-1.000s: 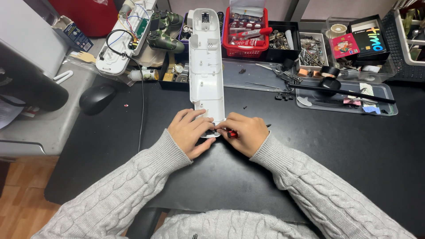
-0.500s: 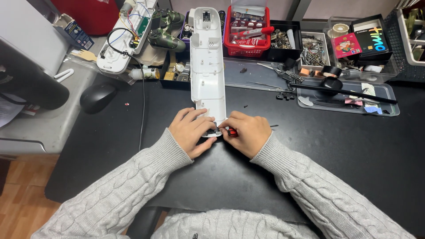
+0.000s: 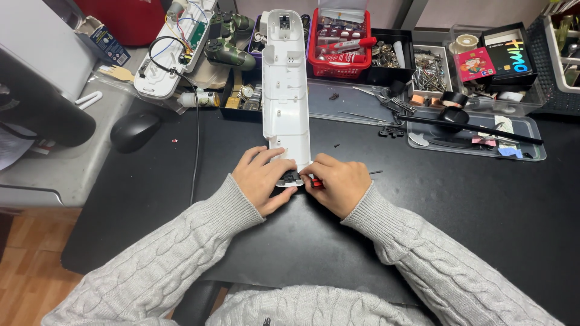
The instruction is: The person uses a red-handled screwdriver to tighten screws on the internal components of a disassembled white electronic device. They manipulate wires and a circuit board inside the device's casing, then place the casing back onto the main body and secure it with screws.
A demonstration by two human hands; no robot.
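Note:
A long white plastic housing (image 3: 285,90) lies lengthwise on the black desk (image 3: 459,205), its near end between my hands. My left hand (image 3: 263,180) grips that near end, fingers curled around a small black part (image 3: 290,177) at its tip. My right hand (image 3: 338,182) is closed around a small tool with a red handle (image 3: 316,182), its tip meeting the black part. A thin dark shaft (image 3: 375,172) sticks out past my right hand. Both arms wear grey cable-knit sleeves.
A black mouse (image 3: 134,130) lies at the left. Behind the housing stand a red basket (image 3: 340,45) of parts, black trays with screws (image 3: 426,73), a game controller (image 3: 228,42) and an opened white device with wires (image 3: 172,51). A clear tray (image 3: 477,136) with tape rolls sits at right.
My hands have stayed at the near end of the housing; only small finger shifts show. The view has drifted slightly.

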